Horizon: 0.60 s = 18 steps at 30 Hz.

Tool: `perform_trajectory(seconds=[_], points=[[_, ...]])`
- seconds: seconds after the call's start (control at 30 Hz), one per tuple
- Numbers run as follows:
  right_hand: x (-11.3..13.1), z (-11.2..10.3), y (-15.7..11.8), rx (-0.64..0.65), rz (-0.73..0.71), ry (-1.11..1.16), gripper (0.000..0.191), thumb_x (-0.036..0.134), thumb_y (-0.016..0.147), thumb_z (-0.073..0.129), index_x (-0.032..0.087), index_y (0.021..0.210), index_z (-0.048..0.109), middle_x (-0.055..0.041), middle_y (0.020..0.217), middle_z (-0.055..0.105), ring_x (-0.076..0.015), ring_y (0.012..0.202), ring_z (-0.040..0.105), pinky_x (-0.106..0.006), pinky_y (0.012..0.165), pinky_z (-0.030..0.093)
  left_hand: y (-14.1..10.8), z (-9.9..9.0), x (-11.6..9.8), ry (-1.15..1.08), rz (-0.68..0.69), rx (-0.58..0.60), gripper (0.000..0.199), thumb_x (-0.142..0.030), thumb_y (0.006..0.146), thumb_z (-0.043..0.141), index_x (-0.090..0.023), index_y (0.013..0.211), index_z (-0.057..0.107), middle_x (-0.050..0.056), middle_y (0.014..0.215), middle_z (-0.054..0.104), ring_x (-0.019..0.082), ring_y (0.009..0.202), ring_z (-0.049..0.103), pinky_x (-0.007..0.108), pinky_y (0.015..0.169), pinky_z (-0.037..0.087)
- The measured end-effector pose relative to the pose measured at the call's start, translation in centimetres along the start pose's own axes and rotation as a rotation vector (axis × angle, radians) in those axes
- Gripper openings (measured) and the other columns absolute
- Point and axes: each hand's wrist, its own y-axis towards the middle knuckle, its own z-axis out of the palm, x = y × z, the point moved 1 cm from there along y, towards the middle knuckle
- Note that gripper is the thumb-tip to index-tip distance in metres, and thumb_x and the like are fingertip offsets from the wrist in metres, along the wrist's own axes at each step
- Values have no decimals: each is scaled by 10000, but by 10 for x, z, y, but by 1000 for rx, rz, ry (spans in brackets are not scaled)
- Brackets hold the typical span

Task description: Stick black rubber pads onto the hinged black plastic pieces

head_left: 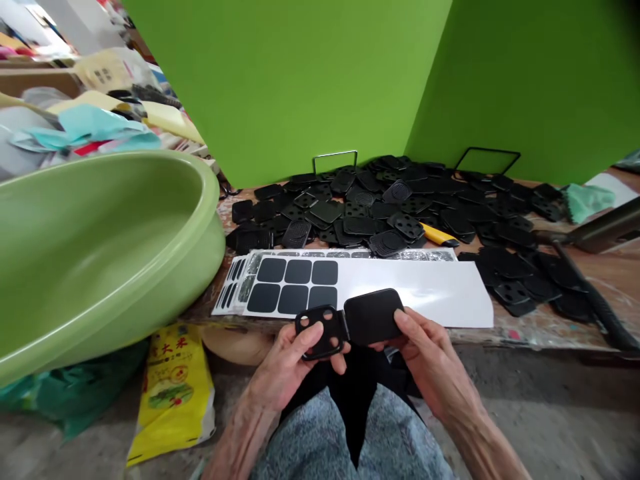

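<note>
A black hinged plastic piece [373,317] is spread open above my lap, between both hands. My left hand [295,360] pinches its left half, which has round holes, with the thumb on top. The solid, smooth right half is gripped at its right edge by my right hand [427,350]. Just behind, a white sheet [415,287] with dark rounded-square stickers [264,298] lies along the table's front edge, over other sheets. Many similar black pieces [357,225] are heaped behind the sheets.
A large green basin [200,247] stands at the left. Green panels [310,80] rise behind the heap. A yellow-handled tool [439,235] lies among the pieces, and a dark metal bar [595,300] at the right. A yellow bag [175,393] is below the table.
</note>
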Motion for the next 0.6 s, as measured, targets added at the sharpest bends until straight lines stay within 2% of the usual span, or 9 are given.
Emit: perform_trajectory(seconds=[0.07,0.13,0.3,0.4,0.47,0.5,0.57,0.6], points=[[-3,-1,4,39,47,124,309,424,890,592,137,865,703,-75,766,686,-177,703,619,-280,708,489,1,-1,1,-90,-7,19,239,-352,870,569,-127,887,649,74,601,688,202,720,675,294,727,496],[-9,0,6,38,56,171,292,404,888,606,128,865,700,-69,756,684,-161,682,610,-273,698,487,2,-2,1,-83,11,9,229,-331,880,560,-118,896,641,76,602,685,195,705,671,287,713,492],[-24,3,0,-68,24,156,256,396,882,622,151,897,694,-66,790,700,-160,691,620,-266,692,493,3,-1,4,66,82,-42,233,-321,905,527,-118,851,625,53,555,649,180,683,652,272,690,482],[-29,4,-8,-76,32,120,277,416,878,618,156,933,696,-86,848,707,-188,713,637,-302,718,508,-2,-1,6,92,89,-65,244,-319,905,527,-121,790,614,40,532,627,164,635,633,270,681,479],[-31,3,-13,-72,45,124,297,426,873,619,159,977,697,-103,910,710,-206,741,651,-323,738,517,-6,-1,6,46,83,-37,211,-298,908,517,-129,978,623,26,580,642,151,599,622,273,669,472],[-32,1,-15,-80,56,152,293,422,867,629,166,991,696,-102,921,712,-209,755,658,-329,750,522,-8,-1,7,-9,78,0,268,-291,909,505,-149,1121,588,30,657,667,151,606,628,286,682,473],[-36,-2,-20,-118,90,240,245,395,848,665,178,956,699,-92,883,721,-203,757,671,-322,768,531,-13,0,7,-162,64,101,455,-293,904,479,-233,1352,422,46,856,692,176,676,657,338,739,476],[-38,-4,-22,-145,112,289,212,373,835,687,179,918,700,-86,851,724,-195,744,677,-311,767,536,-14,0,7,-236,64,157,519,-301,899,472,-276,1402,347,50,934,686,197,725,670,370,772,472]])
